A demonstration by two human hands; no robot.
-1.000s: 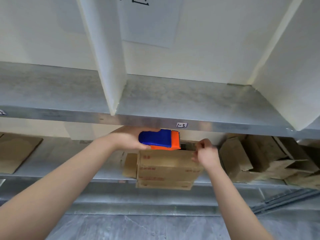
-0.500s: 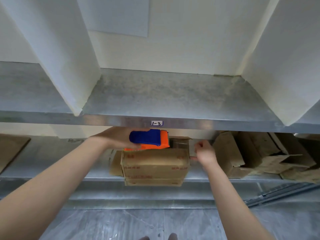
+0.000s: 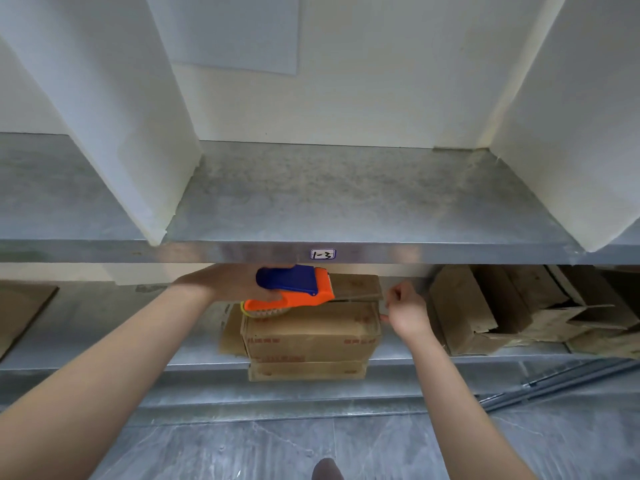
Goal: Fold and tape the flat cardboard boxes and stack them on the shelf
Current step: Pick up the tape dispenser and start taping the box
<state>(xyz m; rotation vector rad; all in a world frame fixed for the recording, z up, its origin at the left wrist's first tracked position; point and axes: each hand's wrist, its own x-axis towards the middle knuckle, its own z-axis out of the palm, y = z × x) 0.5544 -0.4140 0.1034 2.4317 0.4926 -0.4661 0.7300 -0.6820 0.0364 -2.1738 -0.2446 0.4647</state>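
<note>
A brown cardboard box point(image 3: 311, 334) with red print sits on the lower metal shelf point(image 3: 104, 355), its front hanging over the shelf edge. My left hand point(image 3: 232, 284) grips a blue and orange tape dispenser point(image 3: 294, 287) resting on the box top, towards its left side. My right hand point(image 3: 407, 311) is at the box's upper right corner, fingers curled and pinched there; what it pinches is too small to tell. A top flap point(image 3: 356, 289) stands slightly raised behind the dispenser.
A pile of folded and partly opened cardboard boxes point(image 3: 512, 310) lies on the lower shelf to the right. A flat cardboard sheet point(image 3: 20, 313) lies at far left. The upper metal shelf point(image 3: 346, 199), labelled 1-3, has white dividers point(image 3: 114, 116) on either side.
The tape dispenser has slid left across the box top with my left hand. My right hand has dropped from the box top to its right corner. The camera has shifted.
</note>
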